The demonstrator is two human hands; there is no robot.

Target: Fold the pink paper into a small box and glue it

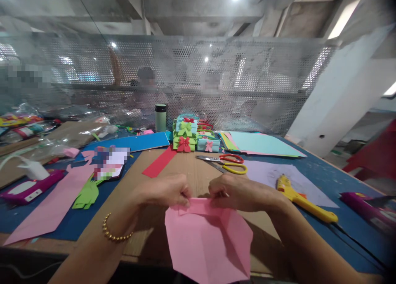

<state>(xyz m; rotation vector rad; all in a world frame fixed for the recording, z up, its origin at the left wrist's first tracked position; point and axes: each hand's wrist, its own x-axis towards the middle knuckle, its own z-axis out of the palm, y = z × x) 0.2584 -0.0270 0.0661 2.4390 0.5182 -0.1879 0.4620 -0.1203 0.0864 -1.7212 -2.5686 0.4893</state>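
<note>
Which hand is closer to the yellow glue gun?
Right. The right hand is left of the yellow glue gun; the left hand is farther left, so farther away.

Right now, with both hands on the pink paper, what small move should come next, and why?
Perhaps slide the right hand toward the left hand, pressing the folded edge of the pink paper: both hands pinch it, yet no finger covers the stretch between them.
</note>
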